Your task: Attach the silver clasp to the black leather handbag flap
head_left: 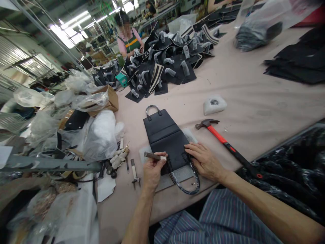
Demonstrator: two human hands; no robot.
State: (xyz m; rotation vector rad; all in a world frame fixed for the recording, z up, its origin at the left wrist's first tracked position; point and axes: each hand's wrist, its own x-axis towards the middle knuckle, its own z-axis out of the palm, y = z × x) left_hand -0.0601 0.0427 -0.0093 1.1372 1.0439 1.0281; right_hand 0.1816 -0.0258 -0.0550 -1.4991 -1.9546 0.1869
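A black bag panel (165, 132) lies flat on the table in front of me, with a plastic-wrapped handle at its far end and another handle (186, 190) at its near end. My left hand (153, 171) is closed round a short metal punch (152, 156) with a pale wrapped part, tilted over the panel's left side by the near handle's base. On the panel's right edge rests my right hand (203, 161), fingers stretched out, beside the handle's other base. Beneath the panel's near end shows a grey slab (177, 178). A claw hammer (223, 140) with a red and black grip lies to the right.
A white block (215, 104) with a dark patch sits beyond the hammer. Left of the panel lies a pronged tool (135, 174), near plastic bags (101, 135). Piled bag pieces (162, 61) cover the far side; a co-worker (129, 39) is behind them. Stacked black sheets (299, 57) lie right.
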